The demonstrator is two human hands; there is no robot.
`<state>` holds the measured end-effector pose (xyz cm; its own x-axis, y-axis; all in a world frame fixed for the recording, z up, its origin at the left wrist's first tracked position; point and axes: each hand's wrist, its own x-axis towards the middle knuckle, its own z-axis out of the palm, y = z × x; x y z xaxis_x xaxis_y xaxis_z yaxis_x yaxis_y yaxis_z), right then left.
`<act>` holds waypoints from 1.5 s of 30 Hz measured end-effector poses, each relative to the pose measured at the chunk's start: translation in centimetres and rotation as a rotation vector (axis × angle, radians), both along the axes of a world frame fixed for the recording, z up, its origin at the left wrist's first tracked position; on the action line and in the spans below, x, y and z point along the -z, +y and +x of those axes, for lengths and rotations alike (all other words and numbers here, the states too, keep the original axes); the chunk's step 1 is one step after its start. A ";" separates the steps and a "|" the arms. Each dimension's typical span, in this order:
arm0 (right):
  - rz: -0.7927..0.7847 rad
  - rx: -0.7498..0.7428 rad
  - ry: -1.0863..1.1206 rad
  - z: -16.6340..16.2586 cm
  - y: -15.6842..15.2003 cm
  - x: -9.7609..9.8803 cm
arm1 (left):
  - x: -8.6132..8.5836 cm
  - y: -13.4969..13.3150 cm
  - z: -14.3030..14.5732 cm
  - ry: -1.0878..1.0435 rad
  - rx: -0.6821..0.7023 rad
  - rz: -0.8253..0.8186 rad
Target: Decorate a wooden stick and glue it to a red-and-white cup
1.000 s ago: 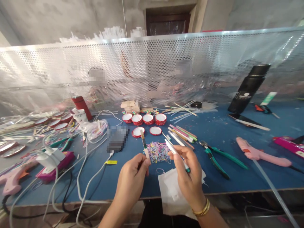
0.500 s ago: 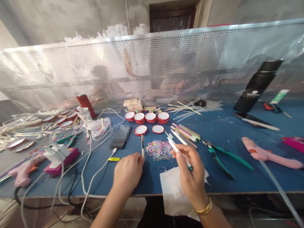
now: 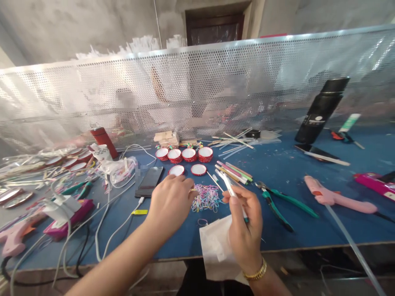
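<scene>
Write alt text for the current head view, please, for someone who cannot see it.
A person's right hand holds a white pen above a blue table; the left hand is near colourful bands. Red dishes stand beyond, and green pliers lie at right.

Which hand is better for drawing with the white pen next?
Probably the right hand: its thumb and fingers hold the white pen. The left hand is near the colourful bands, and its grip is hidden.
</scene>
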<state>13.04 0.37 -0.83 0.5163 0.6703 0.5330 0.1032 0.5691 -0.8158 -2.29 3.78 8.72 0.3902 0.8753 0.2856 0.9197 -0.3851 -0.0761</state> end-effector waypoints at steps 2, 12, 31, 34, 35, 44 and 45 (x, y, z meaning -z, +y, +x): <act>0.000 0.015 0.033 0.0 0.0 -0.2 | -0.5 2.3 1.9 -0.003 0.159 0.022; -0.038 0.022 0.113 0.2 0.2 -0.2 | 3.2 14.0 5.9 0.254 0.665 0.060; -0.053 0.006 0.070 0.2 0.2 0.0 | 2.0 11.1 3.7 -0.958 0.479 -0.348; 0.008 -0.014 -0.050 0.2 -0.1 0.0 | 2.3 6.1 2.3 -1.593 0.186 -0.632; 0.041 -0.018 -0.113 0.2 -0.3 0.0 | 2.6 4.5 2.0 -1.751 0.096 -0.696; 0.209 -0.030 -0.514 0.6 -0.9 -0.9 | 4.8 -0.4 0.9 -2.155 -0.045 -0.787; 0.210 -0.041 -0.520 0.6 -0.9 -0.9 | 4.8 -0.3 0.9 -2.154 -0.047 -0.785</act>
